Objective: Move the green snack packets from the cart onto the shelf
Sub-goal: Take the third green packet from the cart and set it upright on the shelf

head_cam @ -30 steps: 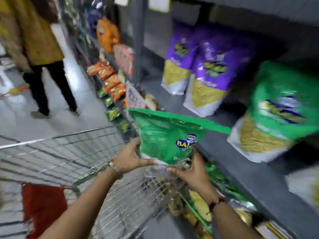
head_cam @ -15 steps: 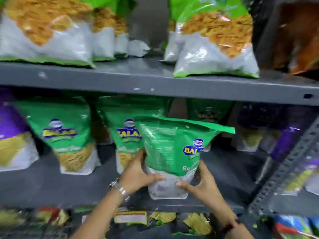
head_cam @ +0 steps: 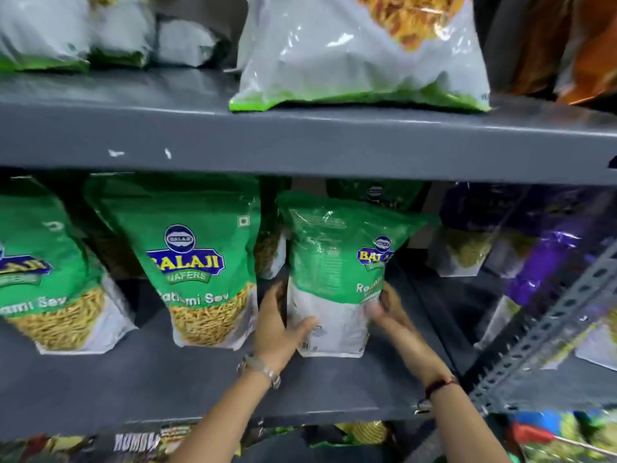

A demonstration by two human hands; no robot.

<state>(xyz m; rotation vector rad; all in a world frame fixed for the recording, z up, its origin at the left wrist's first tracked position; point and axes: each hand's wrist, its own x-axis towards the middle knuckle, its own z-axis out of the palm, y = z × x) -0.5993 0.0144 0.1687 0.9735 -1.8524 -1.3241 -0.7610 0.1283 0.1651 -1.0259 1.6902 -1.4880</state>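
A green snack packet (head_cam: pixel 337 262) stands upright on the grey middle shelf (head_cam: pixel 167 382), turned partly sideways, its white bottom resting on the shelf board. My left hand (head_cam: pixel 278 329) grips its lower left side and my right hand (head_cam: pixel 389 312) holds its lower right side. Two matching green packets stand to its left, the nearer one (head_cam: pixel 197 262) and a farther one (head_cam: pixel 43 279). Another green packet (head_cam: pixel 374 193) shows behind it. The cart is out of view.
The upper shelf edge (head_cam: pixel 300 142) runs just above the packets and carries a white-and-green bag (head_cam: pixel 360 51). Purple packets (head_cam: pixel 534 248) fill the shelf to the right, beside a perforated grey upright (head_cam: pixel 547 325). More snack packs (head_cam: pixel 364 432) lie on the shelf below.
I turned from the cart to the shelf, carrying the green packet in both hands. It has gone from held in front of the shelf to standing on the shelf board.
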